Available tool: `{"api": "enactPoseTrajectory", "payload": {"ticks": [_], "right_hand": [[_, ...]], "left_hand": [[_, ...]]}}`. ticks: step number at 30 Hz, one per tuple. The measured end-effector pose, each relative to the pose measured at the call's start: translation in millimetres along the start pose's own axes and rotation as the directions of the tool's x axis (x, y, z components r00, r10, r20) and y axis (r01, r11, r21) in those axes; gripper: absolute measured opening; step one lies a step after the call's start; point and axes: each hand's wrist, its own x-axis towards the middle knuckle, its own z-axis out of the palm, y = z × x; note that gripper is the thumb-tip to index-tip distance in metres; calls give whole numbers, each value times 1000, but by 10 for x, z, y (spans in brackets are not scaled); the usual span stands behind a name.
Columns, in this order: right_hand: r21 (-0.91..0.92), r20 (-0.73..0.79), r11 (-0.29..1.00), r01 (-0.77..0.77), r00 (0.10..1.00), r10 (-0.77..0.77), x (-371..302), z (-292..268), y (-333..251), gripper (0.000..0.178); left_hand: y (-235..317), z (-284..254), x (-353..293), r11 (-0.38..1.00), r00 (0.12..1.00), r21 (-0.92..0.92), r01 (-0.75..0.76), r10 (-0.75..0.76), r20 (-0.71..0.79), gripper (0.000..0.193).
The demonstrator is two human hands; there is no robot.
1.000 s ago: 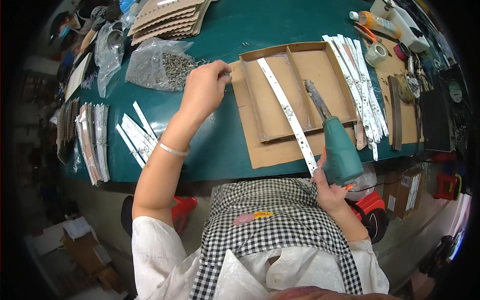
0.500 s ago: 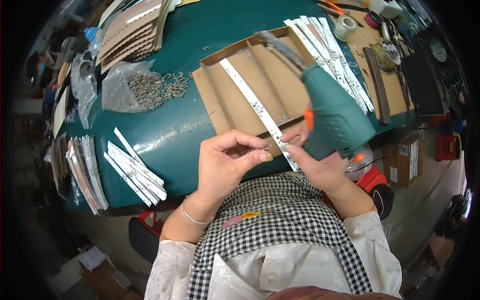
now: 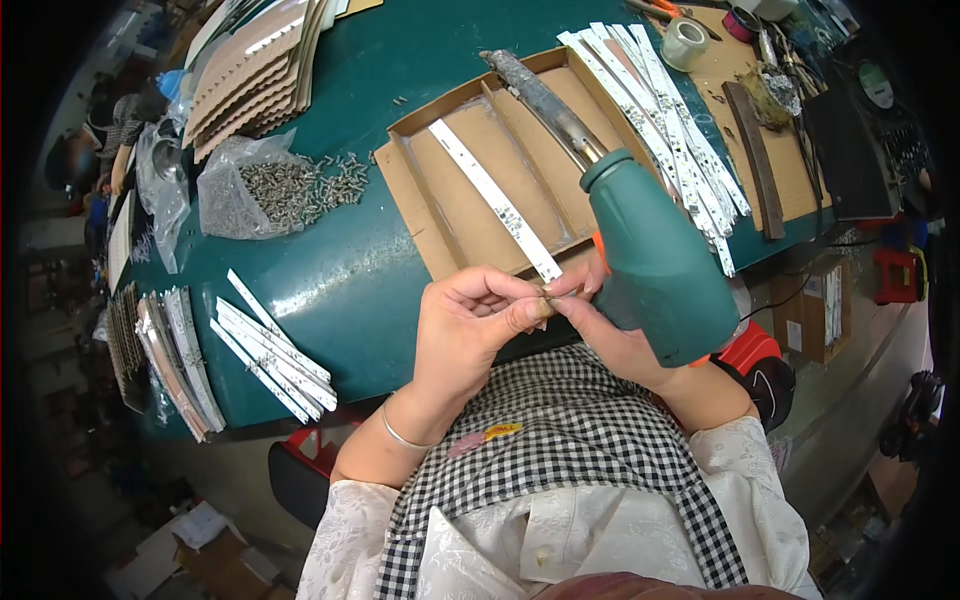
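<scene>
My left hand (image 3: 470, 320) is closed in a pinch, thumb against fingertips, on a small metal piece, mostly hidden. Against it press the thumb and forefinger of my right hand (image 3: 620, 335). A green pistol-shaped power tool (image 3: 660, 260) with an orange trigger lies over my right hand, seemingly gripped by its other fingers; the handle is hidden. Its metal barrel (image 3: 550, 110) points away to the far left, over a shallow cardboard tray (image 3: 420, 225). A white circuit strip (image 3: 490, 195) with small components lies across the tray, its near end just beyond my fingertips.
At the left, a clear plastic bag (image 3: 235, 195) spills many small metal pieces (image 3: 320, 190) onto the green table (image 3: 340, 290). White strips (image 3: 270, 350) lie near the front edge, more strips (image 3: 670, 140) right of the tray. Corrugated sheets (image 3: 250, 75) are stacked far left; a tape roll (image 3: 685, 42) stands far right.
My hands have come together, fingertips touching. The right fingers have left the strip, whose near end now lies farther from me. The green tool has swung so its body is nearer me.
</scene>
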Motion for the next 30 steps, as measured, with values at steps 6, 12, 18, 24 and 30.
{"api": "enactPoseTrajectory", "payload": {"ticks": [6,12,18,24,30], "right_hand": [[-171,-60,984,46,997,-57,-65,40,268,27],[68,-60,992,-107,992,111,-31,77,243,25],[105,-194,987,-121,971,139,8,98,332,17],[174,-106,984,33,994,-15,-47,-47,572,43],[266,-6,960,-84,996,89,-74,-26,635,43]], "left_hand": [[14,141,-18,976,985,158,-147,160,-70,16],[55,31,20,698,903,597,-397,415,115,12],[157,-81,158,435,848,792,-429,497,186,13],[155,-287,519,69,746,946,-316,635,203,14],[66,-355,619,25,768,965,-262,611,192,14]]}}
